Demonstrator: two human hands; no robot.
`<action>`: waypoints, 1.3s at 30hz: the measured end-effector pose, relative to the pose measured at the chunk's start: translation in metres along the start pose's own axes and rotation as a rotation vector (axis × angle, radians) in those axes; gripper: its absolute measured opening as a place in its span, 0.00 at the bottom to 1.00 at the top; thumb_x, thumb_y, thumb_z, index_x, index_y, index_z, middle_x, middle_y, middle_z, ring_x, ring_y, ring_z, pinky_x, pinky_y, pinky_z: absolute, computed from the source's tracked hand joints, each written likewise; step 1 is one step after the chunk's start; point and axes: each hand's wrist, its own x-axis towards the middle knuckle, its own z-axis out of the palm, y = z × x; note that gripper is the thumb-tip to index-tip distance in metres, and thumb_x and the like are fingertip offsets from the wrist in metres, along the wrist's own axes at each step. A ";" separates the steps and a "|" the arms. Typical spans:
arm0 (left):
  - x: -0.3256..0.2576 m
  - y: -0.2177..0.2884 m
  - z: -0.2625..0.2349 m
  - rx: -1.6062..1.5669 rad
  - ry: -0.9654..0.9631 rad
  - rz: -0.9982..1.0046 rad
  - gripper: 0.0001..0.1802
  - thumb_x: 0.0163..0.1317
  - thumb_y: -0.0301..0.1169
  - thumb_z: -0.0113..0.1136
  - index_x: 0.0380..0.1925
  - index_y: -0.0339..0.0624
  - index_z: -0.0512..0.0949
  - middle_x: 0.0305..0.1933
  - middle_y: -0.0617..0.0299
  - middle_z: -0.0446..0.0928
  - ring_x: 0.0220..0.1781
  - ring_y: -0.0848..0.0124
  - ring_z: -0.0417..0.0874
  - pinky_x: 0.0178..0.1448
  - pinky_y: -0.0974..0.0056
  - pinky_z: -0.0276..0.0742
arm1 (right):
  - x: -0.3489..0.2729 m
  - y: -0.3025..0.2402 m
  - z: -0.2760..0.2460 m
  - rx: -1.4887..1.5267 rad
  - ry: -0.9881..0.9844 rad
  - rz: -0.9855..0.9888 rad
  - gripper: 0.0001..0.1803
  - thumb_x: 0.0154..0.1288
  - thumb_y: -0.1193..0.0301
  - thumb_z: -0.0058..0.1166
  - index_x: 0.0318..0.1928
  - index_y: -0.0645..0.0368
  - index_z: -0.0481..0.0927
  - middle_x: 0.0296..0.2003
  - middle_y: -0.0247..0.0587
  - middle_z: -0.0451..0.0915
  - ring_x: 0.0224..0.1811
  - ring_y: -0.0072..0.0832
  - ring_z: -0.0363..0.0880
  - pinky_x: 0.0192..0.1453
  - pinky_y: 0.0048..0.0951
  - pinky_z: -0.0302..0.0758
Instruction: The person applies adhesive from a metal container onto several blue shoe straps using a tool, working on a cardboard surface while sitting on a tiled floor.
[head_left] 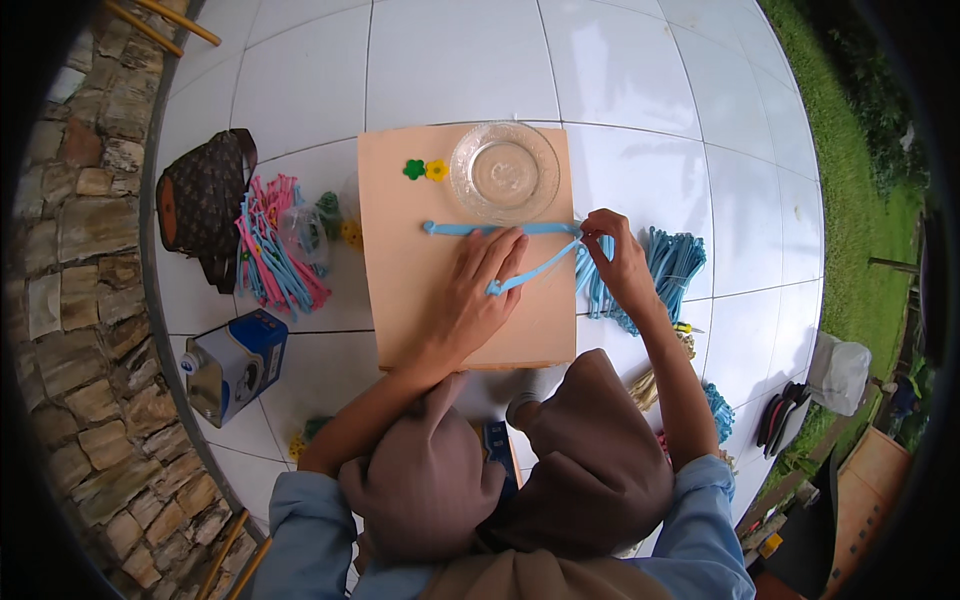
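On the tan surface (400, 270), pinching blue strip (545, 228) with right hand (618, 265), resting left hand (478, 292) flat near 1 glass dish (505, 174).

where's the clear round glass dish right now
In the head view, the clear round glass dish sits on the tan rectangular board, near its far right corner, just right of the yellow flower-shaped piece.

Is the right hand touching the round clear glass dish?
No, the right hand pinches a slender light-blue strip at the right edge of the tan rectangular board, apart from the round clear glass dish.
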 end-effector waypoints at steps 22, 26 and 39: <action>0.074 0.167 -0.227 0.138 0.499 0.917 0.27 0.47 0.24 0.62 0.47 0.65 0.73 0.49 0.71 0.66 0.58 0.72 0.64 0.62 0.58 0.66 | -0.034 -0.306 -0.266 0.404 0.204 0.012 0.24 0.59 0.80 0.54 0.51 0.60 0.55 0.32 0.45 0.78 0.33 0.25 0.79 0.39 0.26 0.77; 0.095 0.206 -0.239 0.355 0.479 1.187 0.23 0.54 0.33 0.61 0.46 0.80 0.73 0.48 0.75 0.64 0.55 0.74 0.66 0.62 0.62 0.64 | -0.037 -0.323 -0.263 0.485 0.206 0.049 0.24 0.58 0.80 0.55 0.51 0.59 0.57 0.32 0.46 0.79 0.33 0.25 0.78 0.37 0.25 0.74; 0.105 0.201 -0.259 0.355 0.408 0.917 0.10 0.53 0.30 0.61 0.34 0.55 0.71 0.37 0.71 0.70 0.50 0.72 0.70 0.61 0.53 0.56 | -0.054 -0.284 -0.205 0.703 0.324 -0.083 0.32 0.58 0.86 0.42 0.62 0.55 0.52 0.49 0.51 0.74 0.50 0.32 0.74 0.57 0.30 0.70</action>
